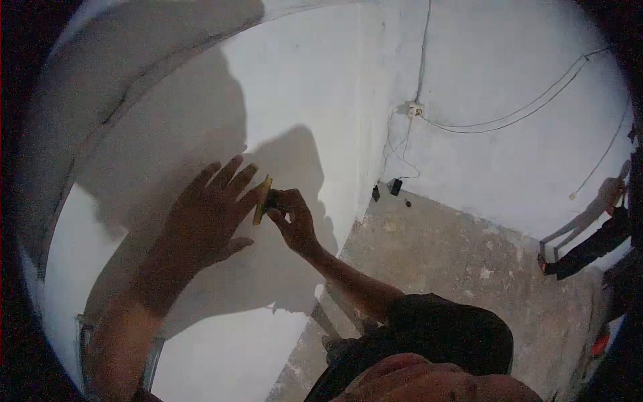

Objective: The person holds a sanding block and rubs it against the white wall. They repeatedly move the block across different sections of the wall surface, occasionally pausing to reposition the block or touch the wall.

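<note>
My left hand (207, 214) is spread over the white wall (295, 80), fingers apart and pointing up. In my right hand (296, 221) is a small tool with a narrow yellowish flat piece (262, 204) and a short dark grip, pinched between thumb and fingers. The flat piece stands edge-on close to the wall, right beside the fingertips of my left hand. Which kind of tool this is, I cannot tell. Shadows of my head and arms fall across the wall around both hands.
A socket (415, 109) with hanging cables is fixed to the adjoining wall, and a black adapter (396, 187) lies below it near the corner. Worn concrete floor (442, 248) stretches to the right. A person in dark trousers (593, 248) is at the far right.
</note>
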`<state>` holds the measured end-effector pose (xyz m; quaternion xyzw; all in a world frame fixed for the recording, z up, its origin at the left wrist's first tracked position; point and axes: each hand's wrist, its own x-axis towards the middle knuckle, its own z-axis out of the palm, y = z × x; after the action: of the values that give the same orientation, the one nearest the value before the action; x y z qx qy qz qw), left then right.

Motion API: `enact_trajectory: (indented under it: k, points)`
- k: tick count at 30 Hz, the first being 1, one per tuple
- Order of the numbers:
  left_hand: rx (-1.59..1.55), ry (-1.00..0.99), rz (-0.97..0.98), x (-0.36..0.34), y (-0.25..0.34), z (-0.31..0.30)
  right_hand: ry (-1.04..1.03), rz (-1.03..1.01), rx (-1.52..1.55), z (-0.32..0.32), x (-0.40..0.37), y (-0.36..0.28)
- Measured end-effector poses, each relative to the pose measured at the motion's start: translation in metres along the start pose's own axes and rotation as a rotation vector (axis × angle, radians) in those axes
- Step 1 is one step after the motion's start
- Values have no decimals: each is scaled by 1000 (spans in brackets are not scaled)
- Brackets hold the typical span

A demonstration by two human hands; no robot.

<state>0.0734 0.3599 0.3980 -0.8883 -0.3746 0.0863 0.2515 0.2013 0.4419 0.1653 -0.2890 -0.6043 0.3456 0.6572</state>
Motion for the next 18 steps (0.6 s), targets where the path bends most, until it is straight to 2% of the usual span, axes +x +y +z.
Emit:
enact_trajectory:
  k: [1, 3, 6, 9, 12, 16, 18]
  points:
    - [-1, 0, -1, 0, 1, -2, -1, 1, 0, -3, -1, -1]
    - [-123, -13, 16, 3, 2, -10, -145, -87, 38, -12, -1, -3]
    - [-236, 12, 81, 6, 3, -19, -247, -65, 126, -22, -5, -10]
    - [-253, 71, 117, 6, 5, -22, -292, -36, 208, -28, -10, -17]
    - [-354, 61, 104, 4, 5, -16, -346, -45, 115, -33, -13, -23]
    - [-417, 61, 134, 2, 6, -17, -331, -62, 160, -30, -15, -30]
    - [-400, 75, 149, 2, 6, -16, -342, 10, 238, -29, -15, -30]
